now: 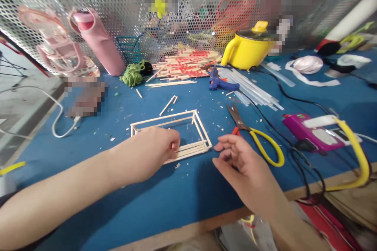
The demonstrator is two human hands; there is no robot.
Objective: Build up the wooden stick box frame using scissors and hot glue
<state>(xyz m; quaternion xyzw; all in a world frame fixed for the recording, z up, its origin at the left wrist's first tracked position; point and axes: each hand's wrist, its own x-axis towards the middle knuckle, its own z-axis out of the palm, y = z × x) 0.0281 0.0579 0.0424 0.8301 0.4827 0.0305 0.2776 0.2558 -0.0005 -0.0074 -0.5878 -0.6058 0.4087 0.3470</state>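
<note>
A rectangular frame of thin wooden sticks (203, 128) lies on the blue tabletop, with several sticks side by side along its near edge. My left hand (150, 151) reaches across the frame's left part, its fingers closed on a wooden stick (190, 150) at that near edge. The fingertips are partly hidden behind the knuckles. Just right of the frame's near corner, my right hand (240, 160) is held with curved fingers and thumb apart, nothing between them. Scissors with yellow and red handles (266, 147) lie beyond the right hand.
Behind are loose sticks (167, 106), a pile of red-wrapped chopsticks (185, 64), a blue glue gun (222, 83), clear glue sticks (256, 90) and green yarn (132, 74). A yellow pot (250, 51) and pink bottle (101, 45) stand by the mesh. Black cables cross beside the purple power strip (306, 133).
</note>
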